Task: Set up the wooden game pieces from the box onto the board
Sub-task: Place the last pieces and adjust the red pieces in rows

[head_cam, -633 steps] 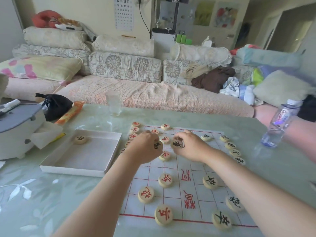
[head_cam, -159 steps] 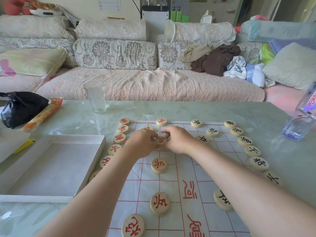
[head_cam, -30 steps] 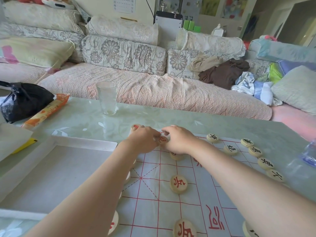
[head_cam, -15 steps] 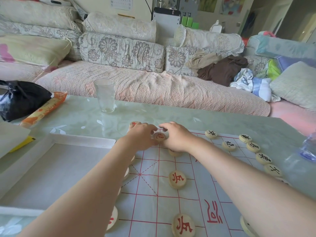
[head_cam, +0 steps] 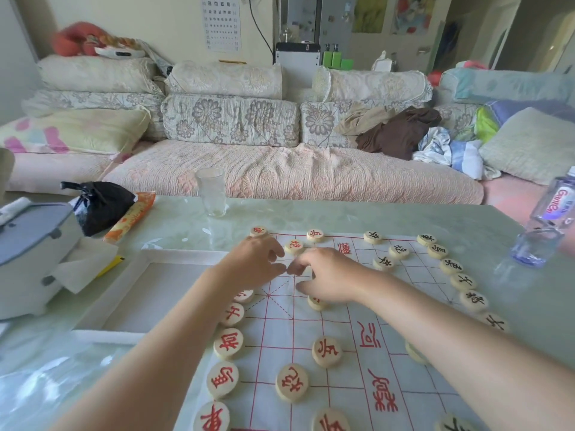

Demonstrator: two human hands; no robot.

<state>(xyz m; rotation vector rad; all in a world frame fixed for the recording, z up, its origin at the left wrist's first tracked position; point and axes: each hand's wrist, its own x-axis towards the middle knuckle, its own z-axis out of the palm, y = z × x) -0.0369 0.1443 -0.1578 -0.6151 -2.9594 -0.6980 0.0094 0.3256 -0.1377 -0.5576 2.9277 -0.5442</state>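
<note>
Nearest me, red pieces (head_cam: 222,379) are lying in a column down the left edge of the board (head_cam: 273,334), and a few more red ones are sitting just inside that column. The board, a white sheet with a red grid, is lying flat on the table (head_cam: 373,217). Both forearms are reaching across it from the bottom of the view.

The left hand (head_cam: 252,264) is sitting over the far left part of the grid with its fingers bent downward. The right hand (head_cam: 329,275) is sitting just beside it, fingers also bent, and the two sets of fingertips are almost meeting. I am seeing no piece between the fingers, but the undersides are hidden, so I cannot tell whether either hand is holding one. A red piece (head_cam: 315,302) is peeking out from under the right hand.

Black pieces (head_cam: 474,300) are curving along the board's right edge, with three more lying inside it toward the far right. Just past the fingertips another red disc (head_cam: 294,247) is lying on the grid, with two more along the far edge.

The box (head_cam: 186,253), white and shallow, is lying just left of the board. Left of it a grey-lidded appliance (head_cam: 28,253) is standing. Farther back on the table I am seeing a black bag (head_cam: 99,203), an orange packet (head_cam: 130,217) and a glass (head_cam: 213,192), with a water bottle (head_cam: 544,231) at the right. A sofa (head_cam: 280,175) is running behind the table.
</note>
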